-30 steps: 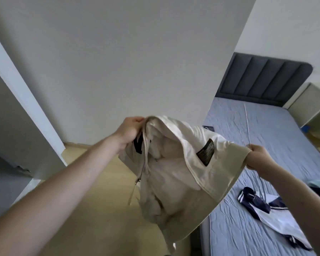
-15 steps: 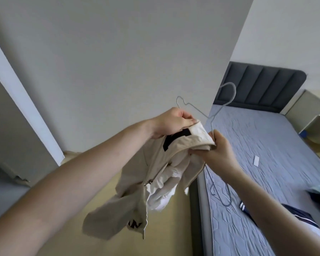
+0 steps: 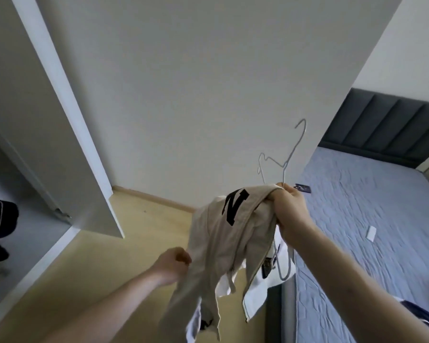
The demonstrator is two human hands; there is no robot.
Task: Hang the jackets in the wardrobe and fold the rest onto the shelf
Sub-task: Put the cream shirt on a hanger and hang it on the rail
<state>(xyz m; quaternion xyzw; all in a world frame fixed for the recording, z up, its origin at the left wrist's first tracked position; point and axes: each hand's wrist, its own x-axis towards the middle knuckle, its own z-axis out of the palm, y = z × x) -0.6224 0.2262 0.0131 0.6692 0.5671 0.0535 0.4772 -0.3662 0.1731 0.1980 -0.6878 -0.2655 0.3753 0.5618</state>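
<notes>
the beige jacket (image 3: pixel 233 233) hangs limp at lower centre of the frame. right hand (image 3: pixel 291 214) pinches its collar together with the wire hanger (image 3: pixel 286 164); left hand (image 3: pixel 175 263) curls into the side fabric. it looks soft, light and floppy, so it is best held at the collar or shoulders.

Two hands were in view, a left hand (image 3: pixel 175 264) and a right hand (image 3: pixel 291 214). There was one beige jacket (image 3: pixel 229 240) and one wire hanger (image 3: pixel 284 167). One bed (image 3: pixel 372 219) stood at the right, with one dark padded headboard (image 3: pixel 391 125). On the bed lay one small white tag (image 3: pixel 371 233), one small dark card (image 3: pixel 302 188) and one dark garment (image 3: pixel 424 315) at the edge of the view. One white wardrobe door (image 3: pixel 67 120) stood open, and one dark garment (image 3: pixel 0 219) hung inside the wardrobe.
</notes>
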